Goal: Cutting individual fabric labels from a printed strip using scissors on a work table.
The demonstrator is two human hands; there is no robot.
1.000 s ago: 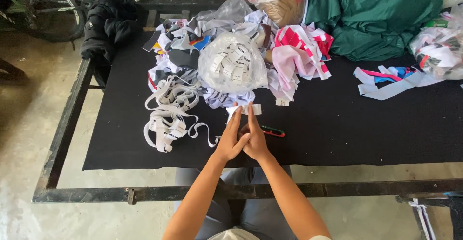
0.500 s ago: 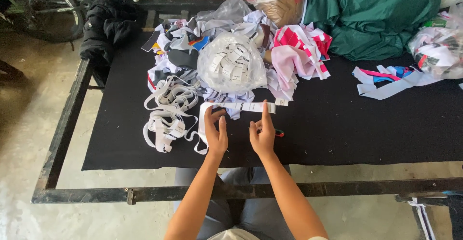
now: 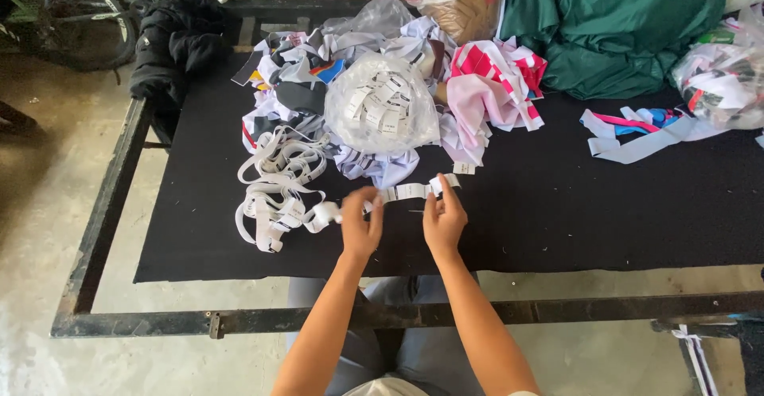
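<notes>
A white strip of fabric tape (image 3: 411, 191) is stretched between my two hands over the black table cover (image 3: 557, 221). My left hand (image 3: 362, 222) pinches it near its left end, and my right hand (image 3: 444, 217) pinches its right end. The strip runs on leftwards into a tangled heap of white tape (image 3: 277, 189). Just beyond my hands lies a clear plastic bag of small white labels (image 3: 382, 105). Red scissors seen earlier are hidden under my right hand.
Pink, white and red cloth pieces (image 3: 493, 85) are piled behind the bag. Green fabric (image 3: 629, 26) lies at the back right, a black garment (image 3: 171, 46) hangs at the back left corner, and grey and coloured strips (image 3: 637, 133) lie to the right. The metal table frame (image 3: 398, 316) runs in front.
My hands, pressed together a second ago, have moved apart and drawn the white strip out between them. Both hands are slightly further left now.
</notes>
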